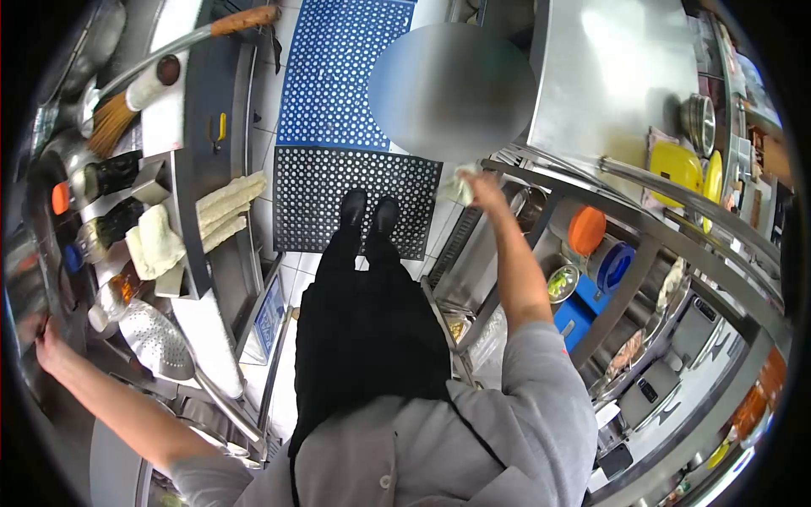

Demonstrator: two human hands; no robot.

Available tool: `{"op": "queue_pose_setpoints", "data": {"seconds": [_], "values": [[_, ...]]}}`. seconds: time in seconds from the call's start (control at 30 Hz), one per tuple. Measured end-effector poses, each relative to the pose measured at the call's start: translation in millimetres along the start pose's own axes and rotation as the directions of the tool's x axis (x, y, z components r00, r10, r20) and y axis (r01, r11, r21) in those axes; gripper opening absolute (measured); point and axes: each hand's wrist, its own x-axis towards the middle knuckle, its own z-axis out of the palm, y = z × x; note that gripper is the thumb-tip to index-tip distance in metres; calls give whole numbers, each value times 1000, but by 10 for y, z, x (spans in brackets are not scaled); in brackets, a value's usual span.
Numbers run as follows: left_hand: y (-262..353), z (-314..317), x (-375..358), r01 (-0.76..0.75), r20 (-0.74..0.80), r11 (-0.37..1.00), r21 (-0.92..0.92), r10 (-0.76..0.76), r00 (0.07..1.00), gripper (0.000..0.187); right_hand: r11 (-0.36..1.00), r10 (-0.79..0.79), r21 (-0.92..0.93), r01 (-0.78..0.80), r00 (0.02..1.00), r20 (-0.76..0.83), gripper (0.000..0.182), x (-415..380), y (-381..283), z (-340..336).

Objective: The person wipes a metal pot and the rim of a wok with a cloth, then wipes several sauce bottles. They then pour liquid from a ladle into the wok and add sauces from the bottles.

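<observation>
At the far left, my left hand [52,348] is closed at the edge of a dark, shiny metal surface [24,291]; what its fingers hold is too small to make out. My right hand [483,189] is stretched out ahead on the right, its fingers closed on a crumpled pale cloth [461,185]. The cloth hangs beside the corner of a metal rack [541,188], over the floor near the black mat [291,198].
On the left are a perforated ladle [156,338], a bamboo brush [114,122], bottles and folded towels [228,207]. Tubs, an orange lid [586,230] and pans fill the right rack below the steel counter [608,76]. A blurred patch covers part of the blue mat [338,68].
</observation>
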Motion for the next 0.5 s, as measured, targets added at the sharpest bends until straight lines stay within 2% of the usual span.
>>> {"op": "queue_pose_setpoints", "data": {"seconds": [0.07, 0.13, 0.17, 0.2, 0.23, 0.3, 0.33, 0.37, 0.4, 0.43, 0.47, 0.5], "values": [[-58, -70, 84, 39, 45, 994, -100, -35, 998, 42, 997, -79, 29, 76, 989, 121, 29, -293, 333, 310], [-130, -158, 159, 78, 115, 977, -199, -56, 992, 44, 931, -72, 363, -22, 967, 243, 27, -858, 275, 545], [-142, -201, 186, 64, 133, 972, -226, -34, 991, 44, 987, -161, 48, 154, 949, 270, 26, -1021, 281, 602], [-178, -242, 235, 49, 154, 966, -255, -9, 988, 44, 907, -240, -263, 329, 917, 320, 26, -1141, 265, 663], [-282, -216, 141, 60, 169, 971, -231, -20, 985, 42, 977, -203, 18, 212, 904, 376, 27, -1332, 191, 769], [-582, -62, -157, 56, 205, 980, -189, -16, 979, 40, 951, -301, 187, 244, 869, 394, 29, -1676, -52, 887], [-521, -182, -19, 11, 157, 989, -144, 12, 988, 40, 930, -344, 268, 251, 851, 397, 30, -1802, -174, 922], [-652, -113, -132, 52, 243, 980, -190, -4, 970, 40, 935, -352, 200, 293, 833, 426, 33, -1856, -287, 910], [-945, 94, -494, -19, 202, 986, -163, 52, 978, 41, 936, -346, 233, 263, 809, 475, 35, -2074, -576, 829], [-1024, 124, -545, -79, 158, 991, -108, 96, 983, 42, 897, -416, 355, 265, 777, 472, 34, -2073, -680, 820], [-1354, 418, -944, -249, -4, 963, 106, 251, 968, 41, 845, -486, 469, 258, 738, 468, 33, -2058, -818, 822], [-1477, 478, -1092, -268, -12, 931, 248, 279, 960, 38, 813, -526, 532, 235, 686, 502, 33, -2168, -1032, 794]]}}
